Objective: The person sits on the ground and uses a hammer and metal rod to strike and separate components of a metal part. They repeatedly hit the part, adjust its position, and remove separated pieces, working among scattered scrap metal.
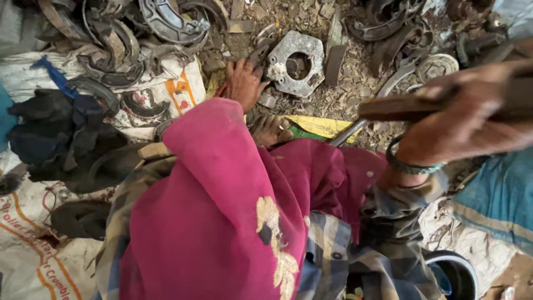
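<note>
The right hand (466,119) is blurry and cut off by the edge. A pink cloth (222,211) hides the left arm. The blue tub (455,275) is cut off.

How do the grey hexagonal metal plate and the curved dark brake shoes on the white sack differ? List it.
1. The grey hexagonal metal plate is flat and angular with a round centre hole; the curved dark brake shoes are arched strips.
2. The plate lies on debris-covered ground; the shoes rest on the white sack.
3. The plate is lighter grey; the shoes darker.
Both look worn and dirty.
</note>
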